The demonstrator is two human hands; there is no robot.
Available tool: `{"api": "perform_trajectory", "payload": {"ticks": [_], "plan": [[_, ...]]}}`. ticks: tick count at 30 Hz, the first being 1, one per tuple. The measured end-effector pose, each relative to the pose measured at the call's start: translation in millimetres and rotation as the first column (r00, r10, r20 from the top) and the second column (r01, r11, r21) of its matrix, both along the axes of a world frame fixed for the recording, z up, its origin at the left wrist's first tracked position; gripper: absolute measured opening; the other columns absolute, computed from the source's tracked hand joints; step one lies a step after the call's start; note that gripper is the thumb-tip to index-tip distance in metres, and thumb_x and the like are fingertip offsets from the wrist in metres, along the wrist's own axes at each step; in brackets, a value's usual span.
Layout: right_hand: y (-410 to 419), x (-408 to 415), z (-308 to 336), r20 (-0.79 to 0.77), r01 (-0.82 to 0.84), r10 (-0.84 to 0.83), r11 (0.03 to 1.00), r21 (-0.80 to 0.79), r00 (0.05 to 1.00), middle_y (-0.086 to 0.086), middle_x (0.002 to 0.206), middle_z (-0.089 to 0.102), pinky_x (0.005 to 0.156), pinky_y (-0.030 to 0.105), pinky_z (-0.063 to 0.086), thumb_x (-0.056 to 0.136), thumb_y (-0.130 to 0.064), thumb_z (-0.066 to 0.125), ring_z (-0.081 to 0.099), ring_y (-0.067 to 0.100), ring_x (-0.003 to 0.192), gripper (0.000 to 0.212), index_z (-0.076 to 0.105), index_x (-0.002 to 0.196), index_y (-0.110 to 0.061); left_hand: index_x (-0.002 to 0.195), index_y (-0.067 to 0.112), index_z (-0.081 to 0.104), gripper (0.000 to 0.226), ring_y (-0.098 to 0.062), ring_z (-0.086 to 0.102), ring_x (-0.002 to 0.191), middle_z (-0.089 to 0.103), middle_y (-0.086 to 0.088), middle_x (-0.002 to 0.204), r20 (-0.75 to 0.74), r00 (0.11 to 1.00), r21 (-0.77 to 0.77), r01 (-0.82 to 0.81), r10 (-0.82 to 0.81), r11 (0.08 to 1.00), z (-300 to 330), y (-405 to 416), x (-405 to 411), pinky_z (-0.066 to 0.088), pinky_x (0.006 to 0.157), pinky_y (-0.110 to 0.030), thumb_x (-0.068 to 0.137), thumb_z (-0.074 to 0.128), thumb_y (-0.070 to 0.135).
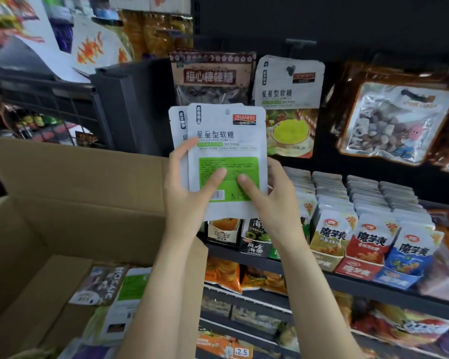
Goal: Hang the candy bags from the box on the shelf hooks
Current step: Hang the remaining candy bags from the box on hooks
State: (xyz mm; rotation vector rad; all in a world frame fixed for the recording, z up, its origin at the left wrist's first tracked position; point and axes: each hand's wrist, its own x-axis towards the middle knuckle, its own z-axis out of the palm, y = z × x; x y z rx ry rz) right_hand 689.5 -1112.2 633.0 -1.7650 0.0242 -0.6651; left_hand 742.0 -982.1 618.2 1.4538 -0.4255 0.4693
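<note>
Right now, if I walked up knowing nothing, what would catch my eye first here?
Probably the white candy bags with a green panel, held up mid-frame by the left hand and right hand. Behind them, matching bags hang on a shelf hook. At lower left, an open cardboard box holds more packets.

We hold two white candy bags point(226, 141) with green back labels upright before the shelf hooks point(290, 69), where matching bags hang, more lying in the open cardboard box point(62, 182).
</note>
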Motion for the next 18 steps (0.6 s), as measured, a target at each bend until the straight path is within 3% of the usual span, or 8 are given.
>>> {"api": "perform_trajectory", "payload": {"ticks": [3, 5, 7, 8, 11, 13, 16, 18], "plan": [[-9.3, -1.9, -5.5, 0.030, 0.077, -0.080, 0.993, 0.085, 0.996, -0.010, 0.104, 0.066, 0.083, 0.025, 0.054, 0.093, -0.017, 0.063, 0.064, 0.000, 0.095, 0.021, 0.052, 0.107, -0.029, 0.136, 0.023, 0.045, 0.044, 0.004, 0.042, 0.128, 0.048, 0.023, 0.134, -0.036, 0.999, 0.000, 0.026, -0.026, 1.000, 1.2, -2.1, -3.6, 0.036, 0.111, -0.035, 0.094, 0.056, 0.018], [-16.5, -3.7, -6.5, 0.017, 0.115, -0.117, 0.987, 0.116, 0.993, -0.006, 0.106, 0.067, 0.089, 0.036, 0.055, 0.093, -0.018, 0.064, 0.065, 0.007, 0.098, 0.021, 0.051, 0.102, -0.032, 0.145, 0.029, 0.030, 0.059, 0.003, 0.049, 0.123, 0.050, 0.016, 0.137, -0.115, 0.980, -0.110, 0.150, -0.163, 0.982, 3.2, -3.3, -8.6, 0.047, 0.100, -0.030, 0.096, 0.052, 0.006], [-20.1, -5.3, -6.2, 0.018, 0.124, -0.126, 0.989, 0.085, 0.992, -0.009, 0.106, 0.067, 0.088, 0.035, 0.055, 0.092, -0.019, 0.065, 0.065, 0.003, 0.098, 0.024, 0.052, 0.107, -0.031, 0.150, 0.033, 0.016, 0.079, 0.004, 0.055, 0.116, 0.056, 0.013, 0.131, -0.159, 0.952, -0.173, 0.233, -0.261, 0.957, 2.0, -3.8, -11.6, 0.052, 0.088, -0.022, 0.092, 0.059, 0.001], [-18.9, -6.4, -5.8, 0.006, 0.126, -0.126, 0.991, 0.052, 0.992, -0.012, 0.106, 0.066, 0.086, 0.029, 0.054, 0.091, -0.020, 0.066, 0.063, -0.003, 0.097, 0.029, 0.053, 0.115, -0.028, 0.150, 0.031, 0.018, 0.084, 0.002, 0.056, 0.116, 0.058, 0.014, 0.129, -0.144, 0.957, -0.119, 0.235, -0.251, 0.965, 1.5, -4.5, -12.7, 0.052, 0.090, -0.024, 0.087, 0.066, 0.002], [-13.4, -8.7, -5.2, 0.022, 0.289, -0.291, 0.935, -0.205, 0.957, -0.006, 0.128, 0.051, 0.096, 0.023, 0.042, 0.089, -0.036, 0.066, 0.047, -0.003, 0.116, 0.064, 0.036, 0.144, -0.022, 0.134, 0.020, 0.049, 0.062, 0.002, 0.062, 0.102, 0.064, 0.022, 0.113, 0.136, 0.990, 0.214, -0.054, 0.025, 0.975, 3.6, -12.6, -13.5, 0.055, 0.084, -0.027, 0.080, 0.075, 0.003], [-10.3, -16.7, 0.7, 0.075, 0.292, -0.282, 0.922, -0.255, 0.956, -0.005, 0.139, 0.041, 0.104, 0.029, 0.038, 0.087, -0.052, 0.062, 0.038, 0.003, 0.127, 0.068, 0.036, 0.144, -0.024, 0.124, 0.020, 0.063, 0.046, 0.000, 0.065, 0.094, 0.066, 0.019, 0.110, 0.446, 0.878, 0.304, -0.334, 0.176, 0.892, 6.9, -22.0, -15.9, 0.055, 0.073, -0.021, 0.082, 0.073, 0.004], [-5.4, -28.2, 20.4, 0.078, -0.056, 0.051, 0.996, 0.072, 0.996, -0.014, 0.122, 0.061, 0.090, 0.020, 0.049, 0.087, -0.052, 0.062, 0.059, -0.003, 0.110, 0.048, 0.051, 0.126, -0.027, 0.115, 0.017, 0.071, 0.023, -0.012, 0.068, 0.102, 0.069, 0.006, 0.115, 0.674, 0.714, 0.252, -0.462, 0.188, 0.851, 5.9, -37.7, -19.8, 0.055, 0.077, -0.023, 0.094, 0.062, 0.013], [-7.7, -26.3, 22.0, 0.152, -0.039, 0.010, 0.982, 0.187, 0.988, -0.012, 0.104, 0.069, 0.078, 0.018, 0.051, 0.093, -0.027, 0.063, 0.065, -0.002, 0.094, 0.018, 0.057, 0.110, -0.027, 0.118, 0.015, 0.069, 0.025, -0.018, 0.063, 0.112, 0.066, 0.003, 0.122, 0.696, 0.705, 0.312, -0.468, 0.137, 0.827, -2.6, -45.4, -20.2, 0.053, 0.088, -0.028, 0.094, 0.062, 0.012]]}}
